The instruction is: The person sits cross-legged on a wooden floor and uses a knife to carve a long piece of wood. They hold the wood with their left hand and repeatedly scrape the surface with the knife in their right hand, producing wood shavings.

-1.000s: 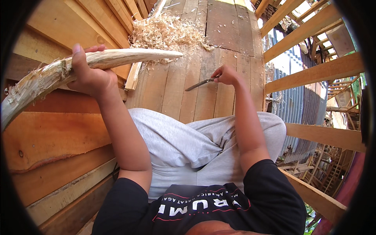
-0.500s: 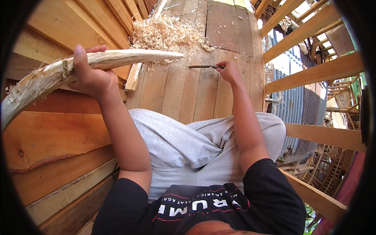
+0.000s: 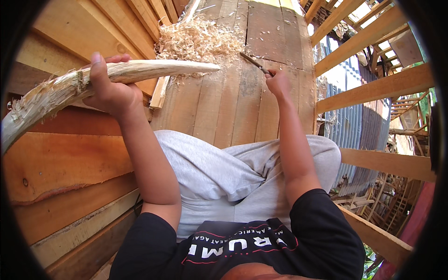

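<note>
My left hand is closed around a long, curved wooden branch, its thumb up along the near side. The branch is pale and peeled, smooth toward its tapered right end and frayed with fibres at the left. In my right hand is the handle of a knife with a dark, narrow blade. The blade points up and to the left, apart from the branch's tip.
A heap of curly wood shavings lies on the plank floor ahead. Stacked boards rise along my left. A wooden railing runs on the right, with corrugated metal sheets beyond it. My legs are crossed in grey trousers.
The knife has swung from nearly level to slanting up and left, and my right hand has shifted slightly right. The branch and my left hand have moved only a little to the right.
</note>
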Tool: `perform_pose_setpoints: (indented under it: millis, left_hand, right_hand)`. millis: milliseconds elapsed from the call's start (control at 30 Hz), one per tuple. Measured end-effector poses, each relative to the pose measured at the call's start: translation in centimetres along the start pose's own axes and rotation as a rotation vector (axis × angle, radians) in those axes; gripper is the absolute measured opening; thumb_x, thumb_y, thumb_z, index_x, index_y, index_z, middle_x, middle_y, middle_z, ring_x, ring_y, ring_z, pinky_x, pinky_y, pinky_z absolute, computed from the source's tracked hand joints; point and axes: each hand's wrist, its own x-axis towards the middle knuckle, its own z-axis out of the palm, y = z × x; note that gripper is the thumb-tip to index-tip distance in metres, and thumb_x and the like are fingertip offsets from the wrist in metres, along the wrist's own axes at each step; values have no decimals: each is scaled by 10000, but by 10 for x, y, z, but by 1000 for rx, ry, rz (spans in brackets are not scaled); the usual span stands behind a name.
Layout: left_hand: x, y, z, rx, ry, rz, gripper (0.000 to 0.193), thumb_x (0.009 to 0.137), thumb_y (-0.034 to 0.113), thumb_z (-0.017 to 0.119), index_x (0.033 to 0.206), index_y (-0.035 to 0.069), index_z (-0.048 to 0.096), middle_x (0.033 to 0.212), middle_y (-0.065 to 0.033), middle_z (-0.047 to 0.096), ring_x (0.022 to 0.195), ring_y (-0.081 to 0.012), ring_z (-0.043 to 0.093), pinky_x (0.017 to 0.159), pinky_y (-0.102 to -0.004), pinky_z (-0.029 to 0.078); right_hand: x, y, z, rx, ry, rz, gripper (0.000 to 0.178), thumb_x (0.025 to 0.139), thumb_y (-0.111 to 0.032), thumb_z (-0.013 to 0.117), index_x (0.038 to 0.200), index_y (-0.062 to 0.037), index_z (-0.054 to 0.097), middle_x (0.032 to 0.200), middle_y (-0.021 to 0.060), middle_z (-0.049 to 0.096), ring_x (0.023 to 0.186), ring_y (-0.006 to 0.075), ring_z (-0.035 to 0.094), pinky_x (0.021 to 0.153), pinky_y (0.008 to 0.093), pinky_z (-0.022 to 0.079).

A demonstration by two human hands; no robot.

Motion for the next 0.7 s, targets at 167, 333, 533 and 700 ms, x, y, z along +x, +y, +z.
perform_pose_setpoints:
  millis: [167,333,533,700]
  left_hand:
    - [8,2,-8,4,-86,-18,231,780,239,639,797,52,503,638,-93,548,585,-238,569,641,-409,518]
    - [9,16,-13,-60,-290,-122,184,782,261,617,774,128,490,645,-43,505,626,-181,506,677,-387,449]
    - [14,25,-21,-101,-541,-203,141,830,229,571,791,132,476,656,-35,498,619,-163,479,651,-366,419]
    - [17,22,-23,-113,-632,-251,137,852,220,560,821,125,467,682,-37,502,630,-159,460,658,-355,413]
  right_hand:
    - [6,14,2,62,-516,-366,289,749,-130,759,1036,-100,745,945,115,732,863,222,690,775,336,527]
    - [-6,4,25,43,-619,-424,302,745,-101,763,1044,-70,735,970,121,731,878,241,690,785,348,528]
    - [-12,-9,26,174,-226,-310,268,757,-104,758,1022,-74,739,959,139,723,889,275,690,797,366,525]
    - [-13,-1,37,109,-606,-487,274,757,-54,753,1030,-58,732,928,145,728,842,240,698,750,342,524]
